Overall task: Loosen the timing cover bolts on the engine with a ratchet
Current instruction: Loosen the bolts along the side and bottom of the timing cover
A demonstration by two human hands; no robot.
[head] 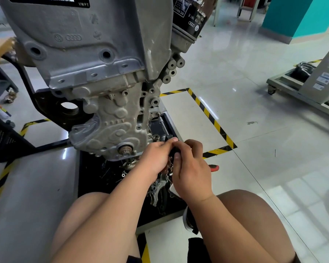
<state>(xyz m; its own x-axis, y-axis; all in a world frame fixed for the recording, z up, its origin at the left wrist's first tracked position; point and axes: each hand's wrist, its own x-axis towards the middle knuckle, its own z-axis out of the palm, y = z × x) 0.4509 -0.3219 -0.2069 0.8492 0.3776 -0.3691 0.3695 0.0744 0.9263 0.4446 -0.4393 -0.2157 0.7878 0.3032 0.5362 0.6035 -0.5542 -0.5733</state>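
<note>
The engine (95, 76) is hung upside down above a black tray (95, 179), its timing cover (110, 128) turned toward the viewer. Low at the cover's right edge, the ratchet (164, 130) is set with its long axis slanting from a bolt at upper left down-right to the hands. Its black handle end is pinched by the left hand (156, 158) and gripped by the right hand (190, 173).

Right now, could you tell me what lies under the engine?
Under the engine sits a black tray holding loose metal parts. The left hand and right hand cover the rest.
</note>
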